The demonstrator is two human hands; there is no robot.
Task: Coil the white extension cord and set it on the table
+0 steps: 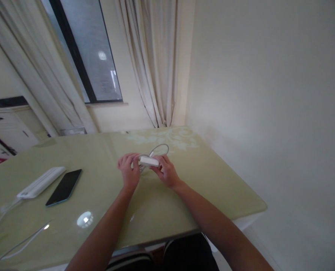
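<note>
Over the middle of the table, a white block like a power adapter (pixel 149 161) is between my two hands. My right hand (pixel 168 173) is closed on its right end, thumb below and fingers above. A thin pale cable (pixel 168 148) loops up behind the block. Closed around part of this cable at the block's left side is my left hand (pixel 130 172), with its fingers partly hiding what it grips. Some cable strands show just under the left end of the block.
A green-topped table (pixel 212 177) spreads out before me. To the left lie a white power strip (pixel 41 183) and a dark phone (pixel 64 187). A loose cable (pixel 20 241) runs along the near left. A wall (pixel 269 113) borders the right side.
</note>
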